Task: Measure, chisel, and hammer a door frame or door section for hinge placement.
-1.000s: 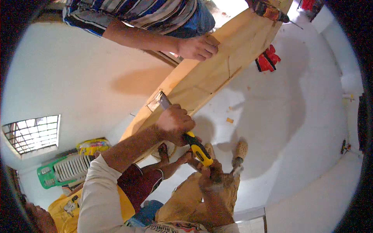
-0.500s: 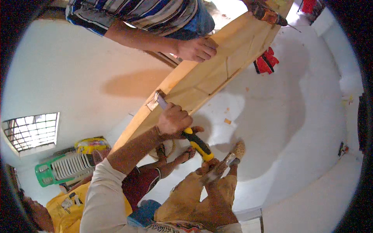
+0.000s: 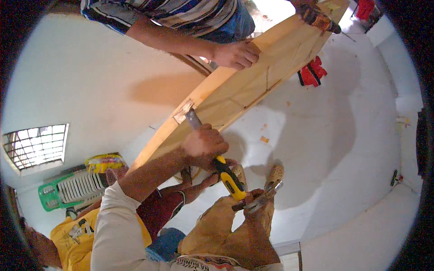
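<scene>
My left hand (image 3: 205,143) is wrapped round a chisel (image 3: 231,180) with a yellow and black handle. Its grey blade reaches up to a pale, fresh-cut notch (image 3: 182,113) in the edge of a long wooden door panel (image 3: 226,97). Close to the handle's butt end, my right hand (image 3: 257,201) is closed on what looks like a hammer (image 3: 270,195), its metal slightly blurred. Whether the hammer touches the chisel, I cannot tell. Farther up, a co-worker's hand (image 3: 237,55) rests on the panel's edge.
A power drill (image 3: 316,19) with a long bit is at the panel's far end. Red and black gloves (image 3: 312,72) and wood chips (image 3: 264,139) lie on the pale floor. A person in a yellow shirt (image 3: 74,237) is at lower left, near a green-framed item (image 3: 49,197).
The chisel blade has drawn back a little, showing more of the notch. My right hand and the hammer have shifted slightly right. The whole view has moved a little.
</scene>
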